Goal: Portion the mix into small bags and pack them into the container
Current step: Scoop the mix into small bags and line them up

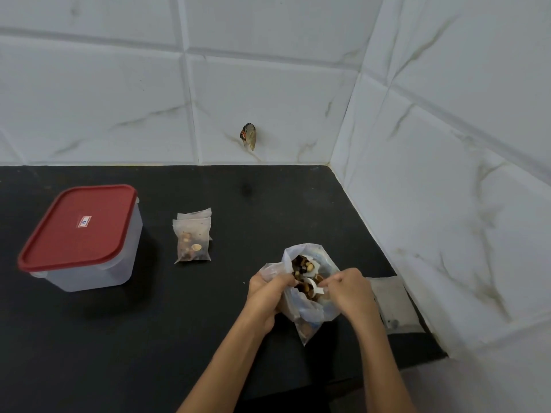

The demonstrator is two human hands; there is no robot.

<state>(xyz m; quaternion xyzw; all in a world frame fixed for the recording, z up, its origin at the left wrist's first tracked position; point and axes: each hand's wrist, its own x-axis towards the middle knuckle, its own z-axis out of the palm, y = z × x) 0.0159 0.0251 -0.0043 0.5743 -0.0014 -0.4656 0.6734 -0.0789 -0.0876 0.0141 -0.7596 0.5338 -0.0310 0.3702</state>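
**Fig. — Portioning mix at counter corner**

Centre-right, on black counter (179, 338): large clear bag of mix (310, 281), mouth open, nuts visible inside. Left hand (268, 293) curled round bag's left edge, gripping it. Right hand (348, 290) curled at mouth, fingers pinching a white scoop (314, 286) among the mix. Filled small bags (193, 238) stacked flat, mid-counter, well apart from hands. Container (86, 239) w/ red lid (79, 226) on, far left. Flat empty bags (393, 302) just right of right hand, by tiled wall (447, 174). Small dark object (249, 135) on back wall; cannot tell what.
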